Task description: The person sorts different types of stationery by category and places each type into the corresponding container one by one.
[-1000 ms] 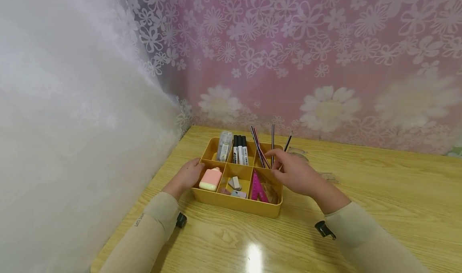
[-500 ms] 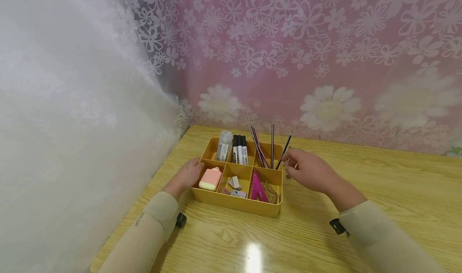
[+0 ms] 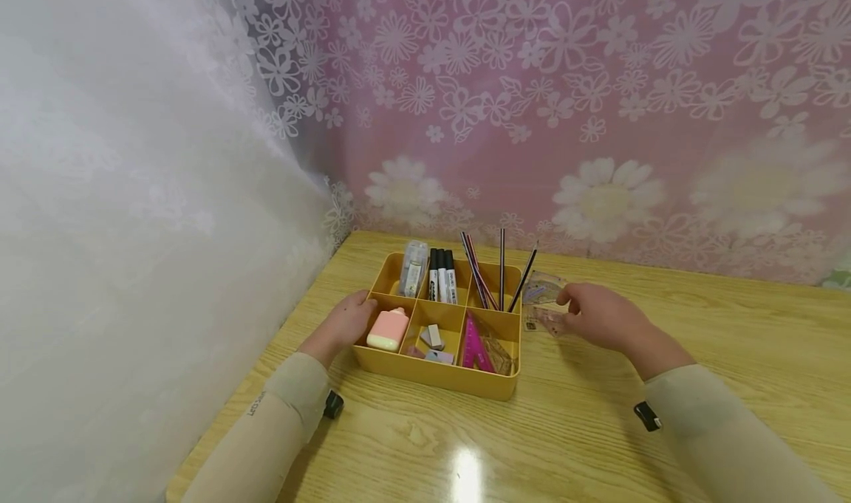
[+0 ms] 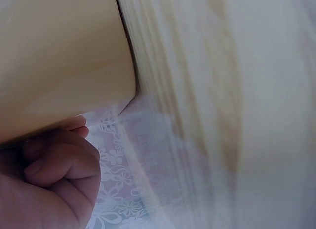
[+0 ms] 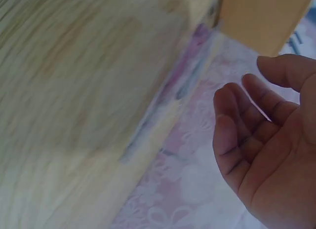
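A yellow desk organizer point(image 3: 435, 374) with several compartments stands on the table. My left hand point(image 3: 346, 320) grips its left wall; curled fingers point(image 4: 74, 162) show against that wall in the left wrist view. Just right of the organizer, a clear protractor point(image 3: 541, 292) and a clear ruler point(image 3: 548, 321) lie on the table. Over their right ends hovers my right hand point(image 3: 601, 317), its fingers loosely bent and nothing between them in the right wrist view. Pencils point(image 3: 501, 270) lean in the organizer's back right compartment, and a magenta set square point(image 3: 475, 346) sits in front of them.
Other compartments hold a pink bottle-shaped item point(image 3: 388, 329), erasers point(image 3: 435, 337), black-capped markers point(image 3: 442, 275) and a clear plastic case point(image 3: 414, 268). A white wall point(image 3: 166, 193) rises on the left, and a pink floral curtain point(image 3: 532, 141) hangs along the table's back edge.
My right hand has moved from the pencils in the back right compartment rightward, out over the protractor and ruler. A slanted pencil now leans there without my hand. The left hand stays put.
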{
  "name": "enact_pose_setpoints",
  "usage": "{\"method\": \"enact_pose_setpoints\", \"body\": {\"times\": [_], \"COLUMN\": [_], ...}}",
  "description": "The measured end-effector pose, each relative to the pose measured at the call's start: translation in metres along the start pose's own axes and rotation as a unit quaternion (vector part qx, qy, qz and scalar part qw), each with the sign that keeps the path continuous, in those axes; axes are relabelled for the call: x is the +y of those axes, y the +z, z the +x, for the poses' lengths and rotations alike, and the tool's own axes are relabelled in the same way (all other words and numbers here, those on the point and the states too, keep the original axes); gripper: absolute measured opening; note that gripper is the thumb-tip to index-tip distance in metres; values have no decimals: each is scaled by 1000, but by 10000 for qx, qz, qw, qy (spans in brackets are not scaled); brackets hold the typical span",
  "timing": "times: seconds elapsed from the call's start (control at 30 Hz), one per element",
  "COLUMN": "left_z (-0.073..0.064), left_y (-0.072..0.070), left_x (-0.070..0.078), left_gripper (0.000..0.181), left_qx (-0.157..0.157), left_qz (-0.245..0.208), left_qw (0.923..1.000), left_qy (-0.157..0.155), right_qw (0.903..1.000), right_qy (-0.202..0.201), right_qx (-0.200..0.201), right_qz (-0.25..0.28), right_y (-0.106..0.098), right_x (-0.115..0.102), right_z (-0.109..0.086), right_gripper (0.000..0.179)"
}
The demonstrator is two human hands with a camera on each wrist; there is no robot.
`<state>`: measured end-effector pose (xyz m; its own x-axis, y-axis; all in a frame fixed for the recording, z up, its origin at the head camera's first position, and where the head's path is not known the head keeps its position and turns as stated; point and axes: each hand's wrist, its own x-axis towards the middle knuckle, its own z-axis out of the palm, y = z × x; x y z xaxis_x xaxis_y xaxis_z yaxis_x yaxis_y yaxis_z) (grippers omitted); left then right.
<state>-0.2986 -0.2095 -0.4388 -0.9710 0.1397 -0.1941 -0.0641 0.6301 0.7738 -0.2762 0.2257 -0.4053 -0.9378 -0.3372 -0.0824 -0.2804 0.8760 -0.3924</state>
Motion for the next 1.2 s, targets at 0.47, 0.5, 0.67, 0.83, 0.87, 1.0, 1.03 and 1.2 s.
{"method": "enact_pose_setpoints", "body": {"times": [0.47,0.5,0.67,0.83,0.87,1.0,1.03,1.2], "left_z": [0,0,0,0,0,0,0,0], "left_y": [-1,-1,-1,0,0,0,0,0], "left_x": [1,1,0,0,-1,-1,-1,0], "left_gripper": [48,48,49,49,48,48,48,48], "left_qx": [-46,-52,-50,-66,-73,-40,-29,-4], "left_qz": [35,25,30,-48,-61,-67,-53,-23], "left_qw": [10000,10000,10000,10000,10000,10000,10000,10000], "left_qy": [58,60,26,-11,-9,-43,-29,-17], "right_qw": [9946,9943,9940,9950,9952,9964,9967,9978], "right_qy": [396,401,325,308,313,318,302,173], "right_qx": [-455,-430,-334,-257,-239,-207,-210,-201], "right_qz": [-846,-894,-988,-918,-898,-763,-729,-612], "right_y": [15,16,18,16,16,15,15,12], "right_x": [33,33,34,32,31,30,30,29], "right_z": [0,0,-1,-3,-3,-5,-5,-7], "right_gripper": [32,28,17,12,11,3,5,16]}}
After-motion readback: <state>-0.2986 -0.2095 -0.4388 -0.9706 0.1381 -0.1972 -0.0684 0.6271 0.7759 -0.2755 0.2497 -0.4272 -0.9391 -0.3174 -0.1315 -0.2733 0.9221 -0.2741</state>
